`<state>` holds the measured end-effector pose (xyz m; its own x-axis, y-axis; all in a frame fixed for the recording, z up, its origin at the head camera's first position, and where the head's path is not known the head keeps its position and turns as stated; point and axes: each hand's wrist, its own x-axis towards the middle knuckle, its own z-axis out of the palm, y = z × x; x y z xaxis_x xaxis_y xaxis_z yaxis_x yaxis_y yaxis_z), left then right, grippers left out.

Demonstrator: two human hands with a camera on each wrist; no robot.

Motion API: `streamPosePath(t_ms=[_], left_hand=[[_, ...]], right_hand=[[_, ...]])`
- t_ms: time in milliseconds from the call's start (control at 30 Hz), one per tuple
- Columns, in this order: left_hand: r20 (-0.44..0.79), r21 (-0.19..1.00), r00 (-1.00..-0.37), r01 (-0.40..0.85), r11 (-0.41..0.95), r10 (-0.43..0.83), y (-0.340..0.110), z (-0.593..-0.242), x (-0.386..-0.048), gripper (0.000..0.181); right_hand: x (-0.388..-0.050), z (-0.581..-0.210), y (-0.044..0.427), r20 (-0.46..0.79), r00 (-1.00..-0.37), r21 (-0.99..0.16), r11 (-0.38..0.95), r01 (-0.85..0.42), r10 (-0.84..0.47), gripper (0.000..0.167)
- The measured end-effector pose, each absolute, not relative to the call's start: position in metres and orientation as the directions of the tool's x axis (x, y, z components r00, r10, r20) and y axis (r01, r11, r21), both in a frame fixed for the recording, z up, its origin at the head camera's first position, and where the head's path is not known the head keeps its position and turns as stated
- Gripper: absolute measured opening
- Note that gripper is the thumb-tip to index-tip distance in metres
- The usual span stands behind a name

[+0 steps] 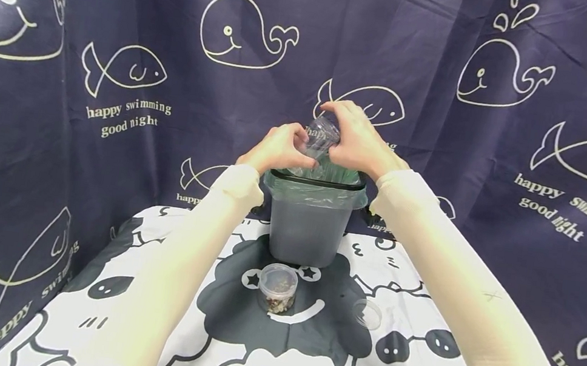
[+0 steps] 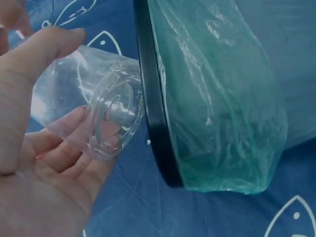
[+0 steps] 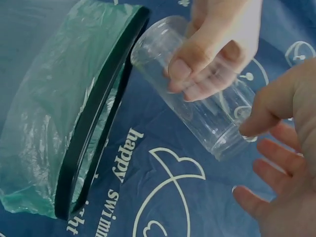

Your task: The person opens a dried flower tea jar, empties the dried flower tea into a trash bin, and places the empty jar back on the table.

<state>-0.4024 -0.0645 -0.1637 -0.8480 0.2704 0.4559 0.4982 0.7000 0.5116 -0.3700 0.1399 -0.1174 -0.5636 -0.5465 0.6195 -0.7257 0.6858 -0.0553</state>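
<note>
A clear plastic jar (image 1: 323, 134) is tilted above the bin's opening, its lower end close to the black rim. My left hand (image 1: 280, 146) grips the jar's side between thumb and fingers, plainest in the right wrist view. At the upper end is my right hand (image 1: 356, 139); its thumb overlaps the jar's end, while its other fingers (image 3: 276, 160) are spread apart from it. No contents show in the jar (image 3: 173, 94). The grey rubbish bin (image 1: 309, 231) below is lined with a green bag (image 2: 217, 113) folded over its rim (image 2: 153, 98).
On the sheep-patterned cloth, a small clear tub (image 1: 278, 288) in front of the bin contains brown and pale pieces. A clear round lid (image 1: 367, 314) lies to its right. A dark blue curtain (image 1: 315, 2) with whales and fish hangs behind and around.
</note>
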Motion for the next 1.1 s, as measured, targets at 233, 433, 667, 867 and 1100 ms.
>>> streamPosePath(t_ms=[233, 433, 667, 867, 1100], left_hand=[[0.478, 0.599, -0.849, 0.502, 0.624, 0.224, -0.066, -0.169, -0.394, 0.064], [0.504, 0.645, -0.842, 0.515, 0.565, 0.192, -0.061, -0.171, -0.380, 0.064], [0.523, 0.658, -0.827, 0.546, 0.518, 0.206, -0.053, -0.174, -0.365, 0.063], [0.520, 0.657, -0.826, 0.550, 0.515, 0.218, -0.045, -0.185, -0.352, 0.061], [0.537, 0.653, -0.813, 0.569, 0.499, 0.225, -0.031, -0.206, -0.336, 0.058]], right_hand=[[-0.353, -0.123, 0.163, 0.726, -0.590, -0.193, 0.718, -0.669, -0.353, 0.055], [-0.342, -0.139, 0.180, 0.733, -0.634, -0.284, 0.738, -0.612, -0.244, 0.044], [-0.330, -0.159, 0.193, 0.689, -0.702, -0.354, 0.762, -0.542, -0.180, 0.037], [-0.318, -0.177, 0.204, 0.627, -0.758, -0.370, 0.788, -0.492, -0.179, 0.034], [-0.315, -0.206, 0.220, 0.552, -0.813, -0.371, 0.819, -0.438, -0.184, 0.031]])
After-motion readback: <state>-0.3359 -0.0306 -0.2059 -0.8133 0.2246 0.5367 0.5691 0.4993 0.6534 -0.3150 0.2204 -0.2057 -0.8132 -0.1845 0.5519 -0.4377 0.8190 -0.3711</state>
